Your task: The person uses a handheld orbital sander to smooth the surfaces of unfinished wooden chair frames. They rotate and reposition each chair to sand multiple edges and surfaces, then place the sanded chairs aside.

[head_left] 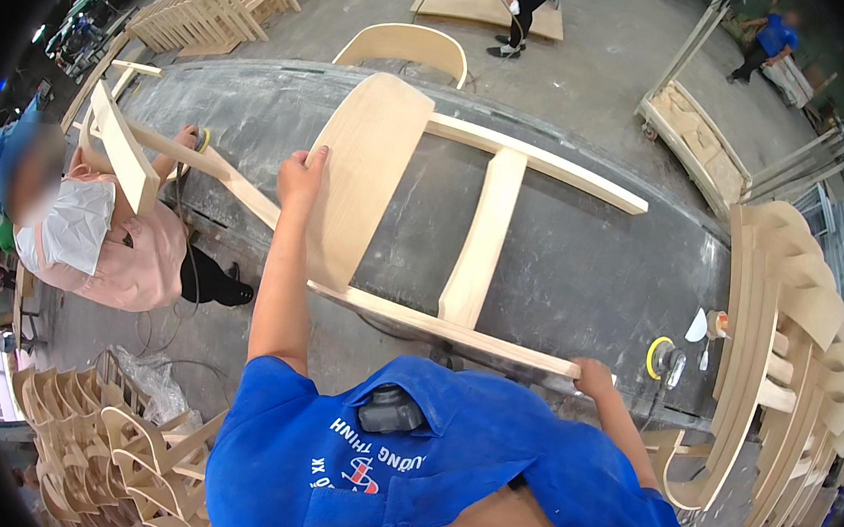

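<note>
gripping wooden panel with left hand, rail with right hand.

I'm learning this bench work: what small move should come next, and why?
Perhaps move the right hand from the rail to the nearby sander: it lies unheld on the table, and the left hand grips the panel, so could steady the frame.

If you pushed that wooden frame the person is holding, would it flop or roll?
The wooden frame would probably stay stiff, since a crosspiece joins its two long rails. It probably wouldn't roll, because those rails look straight and squared-off. It may feel light for its size, with big open gaps between its parts.
</note>
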`<state>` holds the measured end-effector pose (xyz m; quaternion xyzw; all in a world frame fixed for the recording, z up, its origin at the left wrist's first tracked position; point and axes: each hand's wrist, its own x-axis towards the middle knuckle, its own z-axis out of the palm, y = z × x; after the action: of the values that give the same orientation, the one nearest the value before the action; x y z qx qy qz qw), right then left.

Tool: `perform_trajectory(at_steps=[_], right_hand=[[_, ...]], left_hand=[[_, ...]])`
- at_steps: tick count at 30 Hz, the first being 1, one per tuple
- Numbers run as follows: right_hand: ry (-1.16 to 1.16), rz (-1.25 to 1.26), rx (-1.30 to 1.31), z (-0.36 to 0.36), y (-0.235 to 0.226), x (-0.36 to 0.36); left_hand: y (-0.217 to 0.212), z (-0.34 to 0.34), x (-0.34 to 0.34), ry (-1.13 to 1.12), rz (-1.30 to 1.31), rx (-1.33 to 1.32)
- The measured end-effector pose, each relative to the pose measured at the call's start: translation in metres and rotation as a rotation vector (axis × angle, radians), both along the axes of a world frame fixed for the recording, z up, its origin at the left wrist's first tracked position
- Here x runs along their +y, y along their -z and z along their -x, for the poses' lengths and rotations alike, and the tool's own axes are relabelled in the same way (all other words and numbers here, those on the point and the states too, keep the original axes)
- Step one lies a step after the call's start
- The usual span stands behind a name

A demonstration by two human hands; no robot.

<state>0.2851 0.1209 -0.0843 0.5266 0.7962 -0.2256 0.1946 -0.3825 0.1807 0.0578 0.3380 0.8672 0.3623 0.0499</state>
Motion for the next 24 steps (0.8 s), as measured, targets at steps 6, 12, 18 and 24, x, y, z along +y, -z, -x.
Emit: perform_trajectory(at_steps=[6, 12, 18, 24], right_hand=[[-0.061, 0.017, -0.006, 0.015, 0.003, 0.074], [-0.087, 0.057, 0.008, 0.027, 0.022, 0.065], [0.012, -0.117, 0.032, 0.039, 0.033, 0.037], [-0.051, -0.276, 0.138, 0.033, 0.041, 0.031]], left_hand=[[0.004, 0.026, 0.031, 0.113, 0.039, -0.064], [0.018, 0.042, 0.042, 0.124, -0.042, 0.081], [0.032, 0.04, 0.031, 0.099, 0.044, -0.041], [0.026, 0.016, 0.022, -0.011, -0.052, -0.024]])
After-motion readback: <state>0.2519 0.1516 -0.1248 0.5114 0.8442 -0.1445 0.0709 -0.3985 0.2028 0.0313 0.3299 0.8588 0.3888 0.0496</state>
